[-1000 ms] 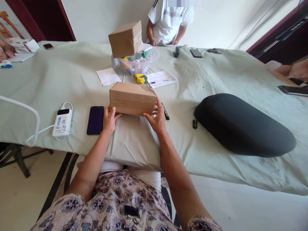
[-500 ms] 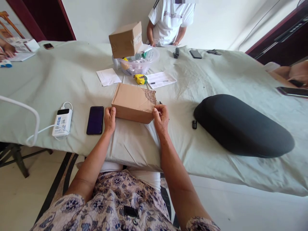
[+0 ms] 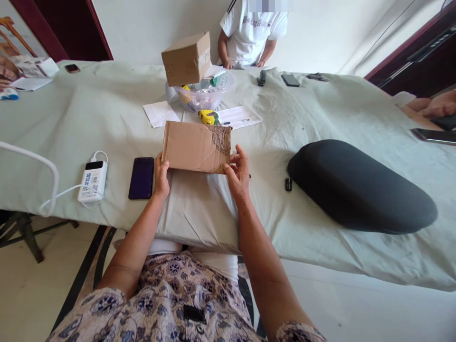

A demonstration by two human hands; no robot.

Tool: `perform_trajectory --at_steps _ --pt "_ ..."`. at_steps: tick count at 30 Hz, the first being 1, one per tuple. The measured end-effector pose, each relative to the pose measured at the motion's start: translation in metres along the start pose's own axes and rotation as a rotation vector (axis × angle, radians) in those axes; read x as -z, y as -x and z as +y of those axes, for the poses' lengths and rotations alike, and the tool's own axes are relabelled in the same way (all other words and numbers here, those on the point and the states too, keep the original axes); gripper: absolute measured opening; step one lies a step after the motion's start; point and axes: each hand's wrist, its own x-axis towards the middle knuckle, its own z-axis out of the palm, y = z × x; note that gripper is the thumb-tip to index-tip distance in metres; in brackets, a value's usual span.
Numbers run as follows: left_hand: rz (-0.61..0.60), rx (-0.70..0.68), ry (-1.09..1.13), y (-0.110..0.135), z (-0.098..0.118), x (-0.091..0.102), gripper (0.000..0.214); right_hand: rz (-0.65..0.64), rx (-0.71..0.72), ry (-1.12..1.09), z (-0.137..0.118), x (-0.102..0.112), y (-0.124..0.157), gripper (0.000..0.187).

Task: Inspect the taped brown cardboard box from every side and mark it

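A flat brown cardboard box (image 3: 194, 146) stands tipped up on the pale green table cover (image 3: 107, 118), its broad face toward me, with a torn patch at the upper right corner. My left hand (image 3: 161, 176) grips its lower left corner. My right hand (image 3: 238, 172) holds the lower right corner, fingers curled on the edge. A dark phone (image 3: 141, 177) lies just left of my left hand.
A white power bank (image 3: 93, 181) with a cable lies further left. A large black cushion (image 3: 359, 185) fills the right side. Behind the box are a yellow tape measure (image 3: 208, 117), papers, and a clear bowl (image 3: 204, 95) bearing another carton (image 3: 186, 58). A person sits opposite.
The box has been rolled toward me: a narrow side faced me one second ago, now its broad torn face does. Both hands slid to the lower corners.
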Motion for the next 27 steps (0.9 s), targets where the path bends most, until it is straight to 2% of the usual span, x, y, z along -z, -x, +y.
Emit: perform_trajectory --at_steps 2,7,10,14,17,20,24,27 --pt "0.012 -0.046 0.005 -0.001 0.000 -0.002 0.052 0.018 -0.026 -0.032 0.001 0.000 -0.001 0.065" --pt "0.029 0.006 0.006 -0.001 0.002 -0.005 0.050 0.061 -0.064 -0.028 0.000 0.001 -0.003 0.048" --pt "0.022 -0.028 -0.049 0.003 0.005 -0.006 0.052 0.100 -0.067 -0.002 -0.002 -0.001 -0.002 0.042" --pt "-0.009 -0.056 -0.154 0.011 0.012 -0.010 0.064 0.228 -0.061 0.098 -0.004 -0.006 0.003 0.050" --pt "-0.063 -0.048 -0.139 0.015 0.016 -0.015 0.066 0.316 -0.058 0.163 -0.003 -0.008 0.005 0.060" --pt "-0.152 -0.026 -0.090 0.016 0.016 -0.017 0.068 0.336 -0.090 0.174 -0.002 -0.006 0.004 0.068" --pt "-0.237 -0.018 -0.100 0.014 0.011 -0.016 0.066 0.336 -0.126 0.230 -0.003 -0.004 0.001 0.059" --pt "-0.238 -0.025 -0.107 0.014 0.010 -0.015 0.067 0.330 -0.126 0.259 -0.002 -0.004 0.000 0.057"
